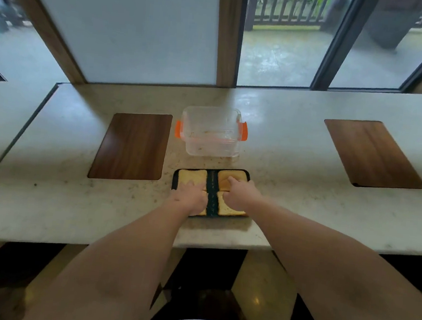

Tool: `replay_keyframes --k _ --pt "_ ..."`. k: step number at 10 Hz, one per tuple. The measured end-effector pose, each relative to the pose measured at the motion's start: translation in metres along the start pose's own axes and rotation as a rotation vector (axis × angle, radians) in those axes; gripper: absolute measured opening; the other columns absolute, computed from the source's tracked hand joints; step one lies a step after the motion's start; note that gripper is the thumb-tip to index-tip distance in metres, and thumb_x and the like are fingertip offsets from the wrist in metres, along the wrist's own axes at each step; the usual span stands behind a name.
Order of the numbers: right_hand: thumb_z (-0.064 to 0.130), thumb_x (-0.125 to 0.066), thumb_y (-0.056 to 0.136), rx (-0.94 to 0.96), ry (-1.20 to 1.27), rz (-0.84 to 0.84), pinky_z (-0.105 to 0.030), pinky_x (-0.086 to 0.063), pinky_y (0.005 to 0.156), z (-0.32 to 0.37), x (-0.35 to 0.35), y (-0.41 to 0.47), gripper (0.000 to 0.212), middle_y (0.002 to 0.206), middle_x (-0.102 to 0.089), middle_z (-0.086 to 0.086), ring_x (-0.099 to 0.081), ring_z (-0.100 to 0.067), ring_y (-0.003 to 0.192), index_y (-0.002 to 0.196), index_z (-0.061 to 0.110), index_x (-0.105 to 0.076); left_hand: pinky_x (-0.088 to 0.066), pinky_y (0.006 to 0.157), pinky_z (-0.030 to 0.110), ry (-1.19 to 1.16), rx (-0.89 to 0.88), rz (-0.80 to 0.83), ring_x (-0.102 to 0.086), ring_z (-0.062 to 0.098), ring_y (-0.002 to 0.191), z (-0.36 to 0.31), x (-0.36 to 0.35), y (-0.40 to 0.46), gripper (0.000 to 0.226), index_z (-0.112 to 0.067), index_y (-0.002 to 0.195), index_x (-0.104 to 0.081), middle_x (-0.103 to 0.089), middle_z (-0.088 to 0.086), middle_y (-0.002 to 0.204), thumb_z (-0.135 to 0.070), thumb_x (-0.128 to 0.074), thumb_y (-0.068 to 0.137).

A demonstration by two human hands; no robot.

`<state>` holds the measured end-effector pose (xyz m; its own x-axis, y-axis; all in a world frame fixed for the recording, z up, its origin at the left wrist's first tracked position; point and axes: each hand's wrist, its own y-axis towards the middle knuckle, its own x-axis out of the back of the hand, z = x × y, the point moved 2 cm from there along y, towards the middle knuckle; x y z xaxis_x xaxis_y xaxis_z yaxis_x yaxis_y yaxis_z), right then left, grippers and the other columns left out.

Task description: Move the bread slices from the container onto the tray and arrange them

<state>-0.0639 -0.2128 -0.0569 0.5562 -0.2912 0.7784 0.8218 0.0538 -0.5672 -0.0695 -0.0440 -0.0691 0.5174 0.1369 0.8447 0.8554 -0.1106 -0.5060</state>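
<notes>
Left hand [191,196] lies flat on the left toast-coloured square bread slices [193,177], fingers pressing, gripping nothing. Black rectangular tray [212,185] on the pale stone bench [291,192] carries four slices. Right hand [237,196] likewise rests on its pair. Clear plastic container with orange clips [211,134] behind looks empty. Judged stage: final arranging; next, square the slices.

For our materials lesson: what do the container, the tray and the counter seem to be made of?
Container: clear plastic, see-through walls, orange clips.
Tray: dark, matte; material unclear, perhaps plastic or metal.
Counter: pale polished stone or a look-alike, speckled and glossy, with wood-grain panels set in.
</notes>
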Motion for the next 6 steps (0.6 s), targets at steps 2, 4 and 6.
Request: replay_keyframes --k 2,4,6 --pt "0.038 -0.036 0.095 0.005 -0.099 0.022 -0.047 -0.040 0.107 0.020 0.023 -0.025 0.049 0.130 -0.061 -0.008 -0.052 -0.036 0.122 0.136 0.016 -0.053 -0.022 0.113 0.058 0.036 -0.017 -0.041 -0.011 0.040 0.145 -0.010 0.016 -0.028 0.059 -0.030 0.155 -0.015 -0.019 0.011 0.162 -0.043 -0.030 0.100" --pt "0.023 -0.049 0.089 0.037 0.032 -0.119 -0.039 -0.058 0.086 0.042 0.037 -0.039 0.034 0.106 -0.067 -0.007 -0.063 -0.025 0.092 0.120 0.015 -0.061 -0.033 0.105 0.055 -0.047 0.006 -0.054 -0.023 0.040 0.142 -0.009 0.038 -0.041 0.057 -0.033 0.154 -0.014 -0.018 0.011 0.162 -0.038 -0.033 0.101" --pt "0.025 -0.041 0.097 0.041 0.042 -0.228 -0.044 -0.036 0.107 0.067 0.084 -0.048 0.051 0.147 -0.048 -0.014 -0.042 -0.033 0.131 0.148 0.021 -0.040 -0.022 0.109 0.060 0.036 -0.038 -0.250 -0.027 0.039 0.138 -0.003 0.107 -0.049 0.048 -0.039 0.146 -0.030 -0.026 0.011 0.157 -0.033 -0.033 0.098"
